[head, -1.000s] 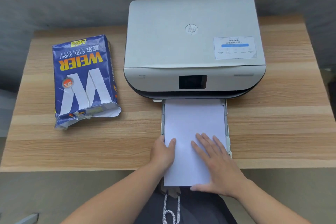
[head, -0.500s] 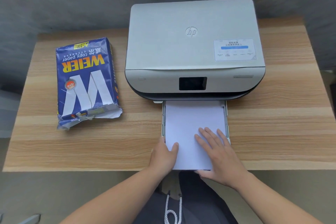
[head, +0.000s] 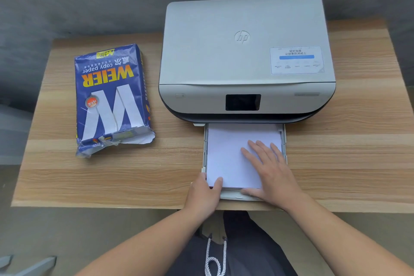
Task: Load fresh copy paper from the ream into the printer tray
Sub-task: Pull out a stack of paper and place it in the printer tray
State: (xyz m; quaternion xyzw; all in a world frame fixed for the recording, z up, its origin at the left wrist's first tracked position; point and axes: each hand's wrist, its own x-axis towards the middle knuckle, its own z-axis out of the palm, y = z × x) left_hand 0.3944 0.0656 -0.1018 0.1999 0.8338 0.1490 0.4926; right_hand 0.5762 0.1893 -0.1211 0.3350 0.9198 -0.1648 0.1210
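A white printer (head: pixel 246 58) stands on the wooden table (head: pixel 112 177). Its paper tray (head: pixel 230 195) is pulled out toward me. A stack of white copy paper (head: pixel 226 152) lies inside the tray, its near edge just short of the tray's front lip. My right hand (head: pixel 271 170) rests flat on the stack with fingers spread. My left hand (head: pixel 205 195) holds the stack's near left corner, thumb on top. The blue ream (head: pixel 112 98), torn open at its near end, lies to the left of the printer.
A grey wall runs behind the table. My dark-trousered lap with a white drawstring (head: pixel 215 255) shows under the table's front edge. A grey object (head: pixel 26 264) sits at the bottom left corner.
Both hands have pushed the paper stack away from me, deeper into the tray. Its near edge no longer overhangs the tray's front and the table edge.
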